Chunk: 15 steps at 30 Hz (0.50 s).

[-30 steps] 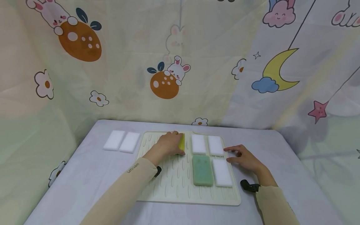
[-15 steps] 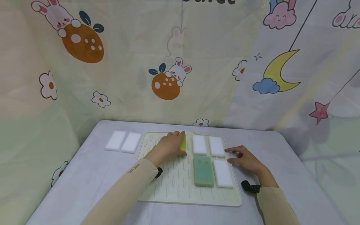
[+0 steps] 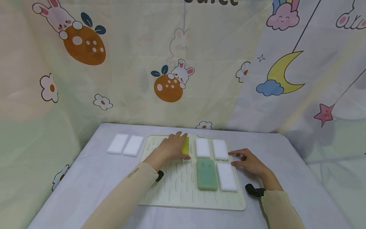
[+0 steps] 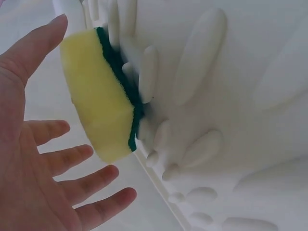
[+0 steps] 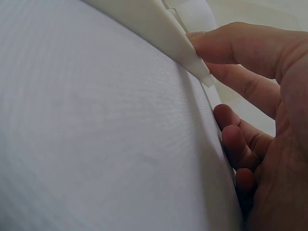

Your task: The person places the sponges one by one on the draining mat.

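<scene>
A yellow scouring sponge (image 4: 94, 91) with a dark green scrubbing layer lies on the cream ridged mat (image 3: 177, 190). Around it, without gripping, my left hand (image 3: 170, 149) spreads its fingers; in the left wrist view, a gap shows between the fingertips and the sponge. At the mat's right edge, my right hand (image 3: 251, 162) touches the rim with its thumb and index finger, while the other fingers curl loosely. Close to it are white sponges (image 3: 220, 149) on the mat. A green sponge (image 3: 207, 175) lies beside another white sponge (image 3: 227, 177).
Two more white sponges (image 3: 125, 144) lie on the white tablecloth (image 3: 94, 178), left of the mat. A printed curtain (image 3: 128, 63) hangs behind the table and along its sides. Dark wrist devices (image 3: 254, 190) sit at both wrists.
My left hand's fingers have spread and lifted slightly off the yellow sponge, which stays on the mat. My right hand keeps its place at the mat's edge.
</scene>
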Motion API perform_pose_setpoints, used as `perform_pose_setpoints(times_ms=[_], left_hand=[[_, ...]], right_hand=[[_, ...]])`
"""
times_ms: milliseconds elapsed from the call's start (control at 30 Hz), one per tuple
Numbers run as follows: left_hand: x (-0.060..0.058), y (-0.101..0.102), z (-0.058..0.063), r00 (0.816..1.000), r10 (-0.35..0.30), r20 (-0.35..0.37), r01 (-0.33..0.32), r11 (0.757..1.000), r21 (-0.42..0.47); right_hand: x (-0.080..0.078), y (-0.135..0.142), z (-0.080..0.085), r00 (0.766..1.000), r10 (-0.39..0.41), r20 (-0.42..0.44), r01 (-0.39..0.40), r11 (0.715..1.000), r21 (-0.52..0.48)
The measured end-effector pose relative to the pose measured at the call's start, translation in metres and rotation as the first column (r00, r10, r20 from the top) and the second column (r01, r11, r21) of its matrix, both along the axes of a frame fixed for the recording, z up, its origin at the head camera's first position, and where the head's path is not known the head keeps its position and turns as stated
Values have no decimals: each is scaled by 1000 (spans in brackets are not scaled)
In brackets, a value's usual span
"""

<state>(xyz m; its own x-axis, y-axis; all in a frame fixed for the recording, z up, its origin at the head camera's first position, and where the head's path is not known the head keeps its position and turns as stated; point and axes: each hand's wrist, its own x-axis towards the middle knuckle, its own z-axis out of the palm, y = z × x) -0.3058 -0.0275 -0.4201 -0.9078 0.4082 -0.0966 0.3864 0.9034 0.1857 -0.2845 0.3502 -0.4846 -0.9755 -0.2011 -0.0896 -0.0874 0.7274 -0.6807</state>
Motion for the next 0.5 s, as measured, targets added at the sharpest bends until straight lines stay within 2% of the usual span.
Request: perform_pose_setpoints(times_ms=[200, 500], left_hand=[[3, -7, 5, 1000, -14, -19, 14, 1000, 3], [3, -27, 4, 999, -13, -35, 13, 1000, 11]], right_hand=[[3, -1, 3, 1000, 4, -4, -5, 1000, -14], [4, -4, 6, 1000, 0, -5, 0, 1000, -8]])
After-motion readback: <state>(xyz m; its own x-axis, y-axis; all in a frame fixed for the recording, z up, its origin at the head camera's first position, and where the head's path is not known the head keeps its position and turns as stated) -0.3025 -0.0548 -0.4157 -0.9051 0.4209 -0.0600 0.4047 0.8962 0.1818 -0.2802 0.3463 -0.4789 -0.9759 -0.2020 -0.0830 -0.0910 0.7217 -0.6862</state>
